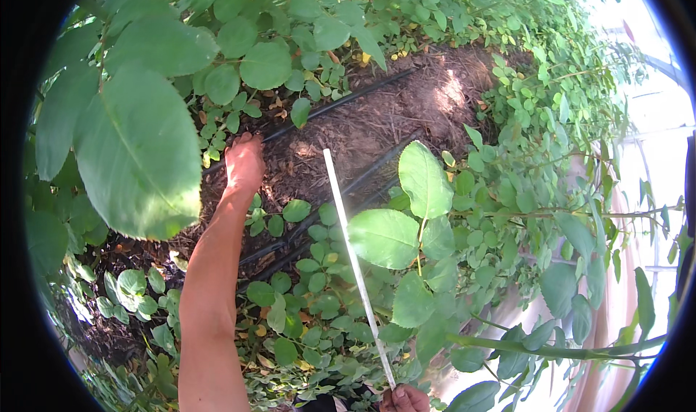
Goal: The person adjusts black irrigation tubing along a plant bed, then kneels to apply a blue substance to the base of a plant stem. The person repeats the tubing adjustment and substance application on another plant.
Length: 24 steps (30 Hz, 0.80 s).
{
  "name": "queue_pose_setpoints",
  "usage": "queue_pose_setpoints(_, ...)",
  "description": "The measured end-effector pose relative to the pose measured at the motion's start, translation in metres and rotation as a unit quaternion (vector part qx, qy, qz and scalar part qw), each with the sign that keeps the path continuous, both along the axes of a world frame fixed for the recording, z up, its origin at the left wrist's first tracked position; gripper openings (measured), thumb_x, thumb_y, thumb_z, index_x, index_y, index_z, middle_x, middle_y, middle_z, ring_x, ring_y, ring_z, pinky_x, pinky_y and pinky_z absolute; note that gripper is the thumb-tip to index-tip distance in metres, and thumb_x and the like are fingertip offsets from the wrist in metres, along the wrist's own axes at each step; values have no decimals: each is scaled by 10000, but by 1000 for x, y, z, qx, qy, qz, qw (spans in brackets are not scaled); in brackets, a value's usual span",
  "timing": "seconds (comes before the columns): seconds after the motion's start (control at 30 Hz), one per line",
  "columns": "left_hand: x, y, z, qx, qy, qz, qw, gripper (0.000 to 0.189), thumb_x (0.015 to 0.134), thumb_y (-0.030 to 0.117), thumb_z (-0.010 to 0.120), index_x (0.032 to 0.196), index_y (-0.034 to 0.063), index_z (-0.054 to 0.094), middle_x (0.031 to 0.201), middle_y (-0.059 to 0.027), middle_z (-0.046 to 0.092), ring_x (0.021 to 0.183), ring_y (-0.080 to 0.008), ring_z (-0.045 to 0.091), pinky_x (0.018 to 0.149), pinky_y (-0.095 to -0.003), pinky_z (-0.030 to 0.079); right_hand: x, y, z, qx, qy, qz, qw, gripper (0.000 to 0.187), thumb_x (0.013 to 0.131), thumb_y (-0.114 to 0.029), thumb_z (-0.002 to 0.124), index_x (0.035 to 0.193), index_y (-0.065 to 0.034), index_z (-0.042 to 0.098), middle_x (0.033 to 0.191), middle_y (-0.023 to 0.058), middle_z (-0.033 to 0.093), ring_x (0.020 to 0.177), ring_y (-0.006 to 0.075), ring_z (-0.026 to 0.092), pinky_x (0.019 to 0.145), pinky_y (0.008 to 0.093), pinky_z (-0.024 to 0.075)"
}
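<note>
My left hand [244, 160] reaches down to the soil between leafy plants. It lies over a black drip irrigation hose [331, 105], with the fingers curled toward the ground beside the hose. The fingertips are partly hidden, so I cannot tell whether they pinch anything. At the bottom edge, my right hand [406, 398] grips the lower end of a thin white rod [353, 259]. The rod slants up and to the left, its upper tip appearing over the bare soil bed [375, 115].
More black hoses [359, 181] run across the bed. Large serrated leaves [141, 151] hang close at the left, and a leafy sprig [418, 238] rises near the rod. A green stem [560, 349] crosses at lower right. Pale sheeting [603, 281] stands behind the plants.
</note>
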<state>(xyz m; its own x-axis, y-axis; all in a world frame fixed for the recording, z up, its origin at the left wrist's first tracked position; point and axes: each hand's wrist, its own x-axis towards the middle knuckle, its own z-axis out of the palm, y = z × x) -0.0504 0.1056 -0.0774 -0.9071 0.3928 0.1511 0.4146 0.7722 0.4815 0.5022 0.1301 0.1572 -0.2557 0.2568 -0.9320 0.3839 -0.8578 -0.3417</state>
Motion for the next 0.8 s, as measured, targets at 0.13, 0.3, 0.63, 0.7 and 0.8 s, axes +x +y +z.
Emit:
queue_pose_setpoints(0.13, 1, 0, 2, -2, 4, 3, 1000, 390, 733, -18, 606, 1116, 39, 655, 1039, -135, 624, 1025, -319, 585, 869, -416, 464, 47, -8, -4, 32, -91, -3, 995, 191, 988, -367, 551, 1013, -181, 517, 730, -26, 492, 608, 82, 456, 475, 197, 328)
queue_pose_setpoints(0.3, 3, 0, 0, -26, 16, 6, 1000, 391, 748, 5, 611, 1135, 51, 651, 1057, -124, 615, 1028, -314, 581, 870, -423, 463, 84, 23, 51, 97, -191, 316, 924, 152, 997, -261, 530, 932, -127, 566, 773, 2, 529, 665, 112, 502, 536, 266, 395)
queue_pose_setpoints(0.63, -2, -1, -2, -9, 2, 12, 1000, 337, 795, 60, 608, 1130, 62, 648, 1070, -135, 626, 1033, -324, 589, 885, -438, 472, 165, 53, 123, 224, -223, 484, 816, 108, 873, -60, 537, 772, -82, 568, 712, 71, 528, 621, 210, 501, 561, 396, 402)
queue_pose_setpoints(0.7, -3, -2, -2, -3, -8, 17, 1000, 329, 801, 66, 605, 1127, 56, 647, 1068, -143, 629, 1031, -335, 593, 897, -440, 473, 210, 48, 104, 317, -212, 755, 534, 93, 860, -66, 543, 772, -78, 574, 719, 78, 544, 618, 233, 515, 560, 410, 404)
queue_pose_setpoints(0.8, -6, -3, 0, 8, 2, 14, 1000, 339, 800, 76, 604, 1135, 34, 639, 1061, -166, 638, 1021, -354, 601, 915, -429, 473, 252, 47, 87, 318, -201, 860, 344, 84, 843, -66, 545, 767, -74, 582, 713, 88, 558, 620, 257, 542, 557, 431, 405)
